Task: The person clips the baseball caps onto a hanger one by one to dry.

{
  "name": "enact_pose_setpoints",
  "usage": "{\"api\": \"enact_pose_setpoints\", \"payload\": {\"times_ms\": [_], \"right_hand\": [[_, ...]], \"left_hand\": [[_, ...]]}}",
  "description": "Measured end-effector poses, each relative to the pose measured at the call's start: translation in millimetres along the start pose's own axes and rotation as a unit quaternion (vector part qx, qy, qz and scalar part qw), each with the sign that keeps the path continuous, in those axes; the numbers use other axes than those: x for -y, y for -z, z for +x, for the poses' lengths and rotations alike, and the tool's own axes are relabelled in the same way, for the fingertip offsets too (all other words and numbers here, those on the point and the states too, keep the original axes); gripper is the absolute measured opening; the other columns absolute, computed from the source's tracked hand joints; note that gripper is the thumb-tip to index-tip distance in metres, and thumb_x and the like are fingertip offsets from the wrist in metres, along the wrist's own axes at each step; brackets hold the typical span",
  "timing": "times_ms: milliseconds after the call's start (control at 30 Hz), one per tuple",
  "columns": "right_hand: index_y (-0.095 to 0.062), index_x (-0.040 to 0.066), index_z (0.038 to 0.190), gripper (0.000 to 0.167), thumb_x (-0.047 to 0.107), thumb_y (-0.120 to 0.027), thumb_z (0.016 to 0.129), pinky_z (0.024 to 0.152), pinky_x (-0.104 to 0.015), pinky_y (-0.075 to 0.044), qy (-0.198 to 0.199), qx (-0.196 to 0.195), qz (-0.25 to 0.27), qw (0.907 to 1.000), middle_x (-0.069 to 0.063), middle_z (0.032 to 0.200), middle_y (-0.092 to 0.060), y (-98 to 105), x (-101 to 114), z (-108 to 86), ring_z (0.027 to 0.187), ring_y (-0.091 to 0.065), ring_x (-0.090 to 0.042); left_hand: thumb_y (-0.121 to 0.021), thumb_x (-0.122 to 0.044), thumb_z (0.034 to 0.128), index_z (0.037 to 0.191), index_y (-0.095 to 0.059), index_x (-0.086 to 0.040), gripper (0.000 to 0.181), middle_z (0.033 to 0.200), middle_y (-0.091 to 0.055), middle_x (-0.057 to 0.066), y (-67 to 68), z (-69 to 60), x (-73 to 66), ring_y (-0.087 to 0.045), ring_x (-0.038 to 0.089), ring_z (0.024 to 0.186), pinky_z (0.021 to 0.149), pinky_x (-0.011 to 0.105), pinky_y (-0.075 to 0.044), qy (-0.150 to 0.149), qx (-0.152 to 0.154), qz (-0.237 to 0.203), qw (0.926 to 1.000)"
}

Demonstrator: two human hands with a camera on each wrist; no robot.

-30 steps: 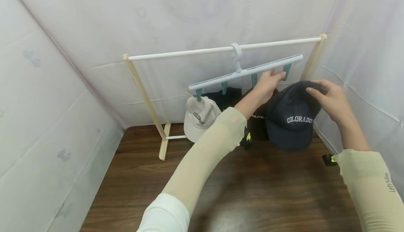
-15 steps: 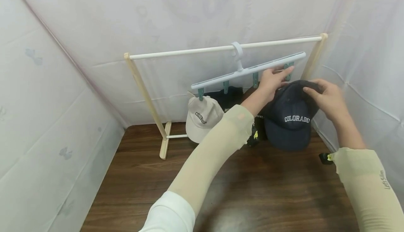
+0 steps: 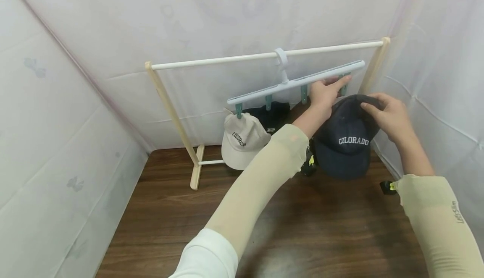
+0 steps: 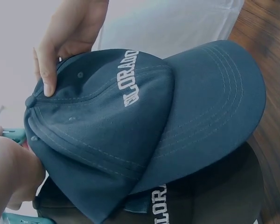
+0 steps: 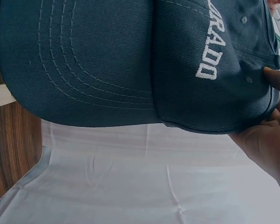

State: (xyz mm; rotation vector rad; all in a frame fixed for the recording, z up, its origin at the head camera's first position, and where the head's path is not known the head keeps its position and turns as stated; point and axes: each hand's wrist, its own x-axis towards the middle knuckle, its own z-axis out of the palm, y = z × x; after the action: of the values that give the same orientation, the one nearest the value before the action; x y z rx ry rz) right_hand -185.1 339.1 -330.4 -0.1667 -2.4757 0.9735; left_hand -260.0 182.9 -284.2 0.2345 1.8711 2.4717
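Note:
My right hand (image 3: 391, 116) pinches the crown of a navy baseball cap (image 3: 342, 143) lettered COLORADO, which hangs brim down. In the right wrist view the thumb lies on the outside of the cap (image 5: 191, 70) near its top button. My left hand (image 3: 323, 97) grips the green clip (image 3: 344, 84) at the right end of a pale blue clip hanger (image 3: 295, 84), just above the navy cap. A beige cap (image 3: 242, 141) hangs from the leftmost clip (image 3: 239, 111). Behind my left arm are a black cap (image 3: 274, 116) and another dark cap (image 4: 210, 191), both partly hidden.
The hanger hooks over the white rod (image 3: 211, 61) of a small wooden rack (image 3: 166, 106) and tilts up to the right. Below is a brown wood-grain surface (image 3: 166, 223). Pale sheeting walls (image 3: 75, 114) close in the back and sides.
My left hand has shifted slightly right and up at the end clip, with its index finger now laid across it. The navy cap and right hand have drifted slightly left.

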Motion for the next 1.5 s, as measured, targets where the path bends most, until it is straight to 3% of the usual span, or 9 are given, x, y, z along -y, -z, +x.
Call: {"api": "enact_pose_setpoints", "payload": {"times_ms": [233, 467, 633, 733, 1033, 1133, 1233, 1500], "right_hand": [[-0.063, -0.002, 0.131, 0.051, 0.041, -0.058, 0.102, 0.061, -0.006, -0.039, 0.002, -0.008, -0.005, 1.0, -0.029, 0.126, -0.063, -1, 3, -0.6, 0.09, -0.052, -0.004], [-0.063, -0.002, 0.13, 0.05, 0.04, -0.059, 0.102, 0.063, -0.011, -0.038, 0.005, -0.013, -0.017, 0.9998, -0.03, 0.125, -0.064, -3, 6, 0.3, 0.099, -0.058, -0.028], [-0.064, -0.002, 0.129, 0.051, 0.041, -0.06, 0.101, 0.069, -0.02, -0.039, 0.005, -0.01, -0.02, 0.9997, -0.032, 0.124, -0.064, -5, 8, 0.6, 0.106, -0.06, -0.039], [-0.064, -0.001, 0.129, 0.052, 0.043, -0.06, 0.101, 0.066, -0.016, -0.039, 0.0, -0.014, -0.02, 0.9997, -0.031, 0.123, -0.064, -7, 8, 1.2, 0.101, -0.06, -0.033], [-0.068, -0.002, 0.123, 0.046, 0.037, -0.062, 0.1, 0.055, -0.008, -0.044, -0.016, -0.041, 0.007, 0.999, -0.026, 0.115, -0.068, -13, 11, 1.7, 0.07, -0.05, 0.011], [-0.068, -0.003, 0.122, 0.044, 0.034, -0.064, 0.099, 0.056, -0.009, -0.048, -0.023, -0.045, 0.032, 0.9982, -0.006, 0.097, -0.073, -15, 13, 1.4, 0.067, -0.053, 0.014], [-0.068, -0.003, 0.121, 0.043, 0.033, -0.064, 0.099, 0.058, -0.01, -0.05, -0.029, -0.043, 0.057, 0.997, 0.017, 0.086, -0.066, -16, 14, 1.9, 0.068, -0.056, 0.012], [-0.066, -0.003, 0.119, 0.037, 0.028, -0.064, 0.1, 0.062, -0.01, -0.051, -0.025, -0.035, 0.106, 0.9934, 0.031, 0.079, -0.06, -17, 16, 3.9, 0.073, -0.06, 0.01]], "left_hand": [[-0.082, -0.009, 0.0865, 0.103, -0.072, 0.0, 0.021, 0.086, -0.069, 0.0, 5.6, 4.3, -0.1, -0.073, 0.015, 0.08, 0.073, 0.028, -0.061, 0.013, 0.042, -0.033, 0.9985], [-0.077, -0.003, 0.0893, 0.101, -0.074, 0.005, 0.014, 0.094, -0.077, 0.017, 11.8, 7.1, 4.9, -0.077, 0.027, 0.085, 0.073, 0.029, -0.061, 0.016, 0.063, -0.062, 0.9959], [-0.075, -0.001, 0.0903, 0.103, -0.074, 0.005, 0.014, 0.096, -0.076, 0.016, 18.3, 8.9, 9.4, -0.077, 0.028, 0.088, 0.077, 0.031, -0.061, 0.017, 0.063, -0.063, 0.9959], [-0.075, -0.001, 0.0909, 0.105, -0.074, 0.006, 0.016, 0.098, -0.076, 0.018, 20.7, 10.4, 11.3, -0.076, 0.029, 0.09, 0.078, 0.031, -0.061, 0.013, 0.067, -0.067, 0.9954], [-0.073, -0.001, 0.0924, 0.105, -0.072, 0.007, 0.015, 0.093, -0.074, 0.012, 22.9, 11.6, 14.8, -0.076, 0.03, 0.092, 0.077, 0.028, -0.06, -0.002, 0.081, -0.068, 0.9944], [-0.073, -0.001, 0.0925, 0.104, -0.071, 0.006, 0.014, 0.089, -0.073, 0.01, 22.8, 11.3, 16.7, -0.076, 0.031, 0.092, 0.077, 0.027, -0.06, -0.009, 0.085, -0.064, 0.9943], [-0.072, -0.002, 0.0928, 0.105, -0.071, 0.006, 0.014, 0.088, -0.072, 0.007, 23.1, 11.2, 17.9, -0.076, 0.029, 0.092, 0.077, 0.025, -0.06, -0.015, 0.088, -0.06, 0.9942], [-0.071, -0.002, 0.0942, 0.113, -0.068, 0.008, 0.022, 0.094, -0.071, 0.008, 28.5, 11.1, 17.4, -0.075, 0.026, 0.097, 0.083, 0.024, -0.059, -0.029, 0.126, -0.045, 0.9906]]}}
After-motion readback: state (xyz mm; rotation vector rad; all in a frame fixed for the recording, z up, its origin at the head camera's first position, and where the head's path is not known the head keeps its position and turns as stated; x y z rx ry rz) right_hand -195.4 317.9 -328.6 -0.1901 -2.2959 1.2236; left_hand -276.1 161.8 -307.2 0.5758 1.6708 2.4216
